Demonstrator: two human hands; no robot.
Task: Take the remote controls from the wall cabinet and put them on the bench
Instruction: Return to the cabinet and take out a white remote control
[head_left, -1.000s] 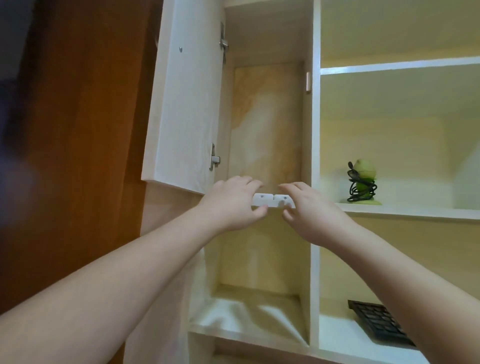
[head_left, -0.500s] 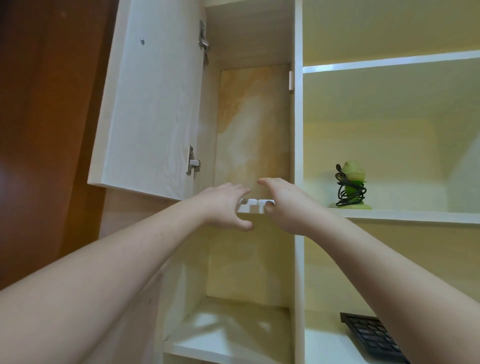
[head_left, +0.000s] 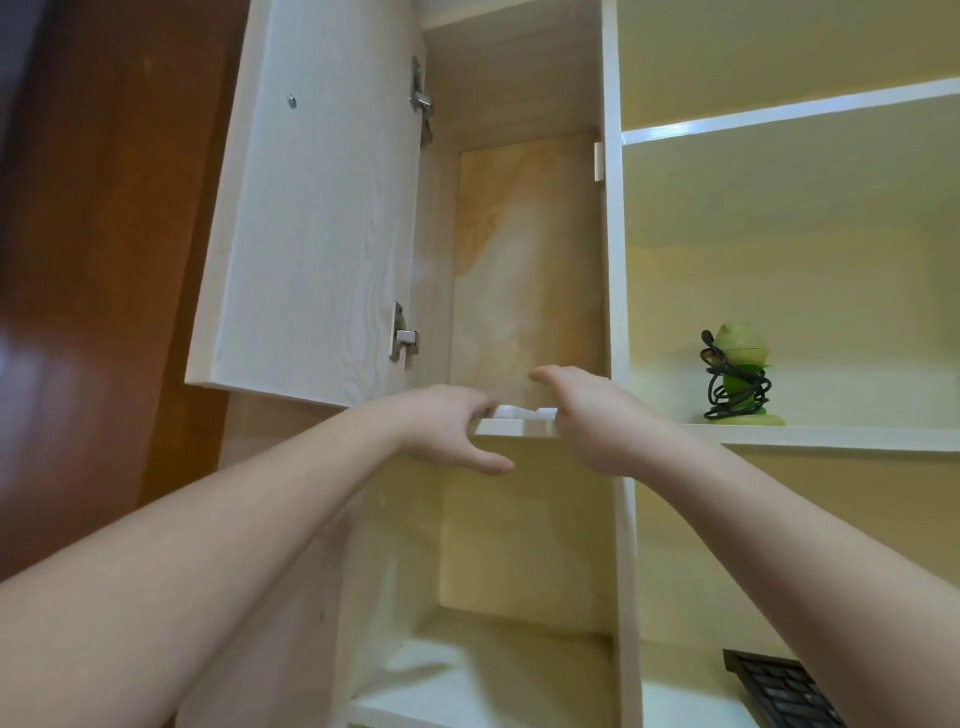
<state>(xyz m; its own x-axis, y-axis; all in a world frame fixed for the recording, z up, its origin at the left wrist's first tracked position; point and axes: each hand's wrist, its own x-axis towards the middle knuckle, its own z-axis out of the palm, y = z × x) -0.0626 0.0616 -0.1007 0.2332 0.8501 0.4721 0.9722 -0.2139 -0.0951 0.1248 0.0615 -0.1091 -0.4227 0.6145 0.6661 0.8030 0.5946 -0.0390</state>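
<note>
Two white remote controls (head_left: 524, 413) lie side by side on the middle shelf (head_left: 514, 428) of the open wall cabinet; only their near ends show between my hands. My left hand (head_left: 441, 423) reaches over the shelf edge. Its fingers rest at the left remote and its thumb is spread below the shelf. My right hand (head_left: 587, 415) sits against the right remote's end with the thumb lifted above it and the fingers hidden behind the hand. Neither hand visibly closes around a remote. The bench is out of view.
The cabinet door (head_left: 311, 208) stands open to the left, beside a brown wooden panel (head_left: 104, 260). In the right open compartment a green object wrapped in black cable (head_left: 735, 382) stands on the shelf. A black keyboard (head_left: 779, 691) lies on the lower shelf.
The view has shifted and tilted up. My hands have moved further onto the shelf, and less of the remotes shows between them than a second ago.
</note>
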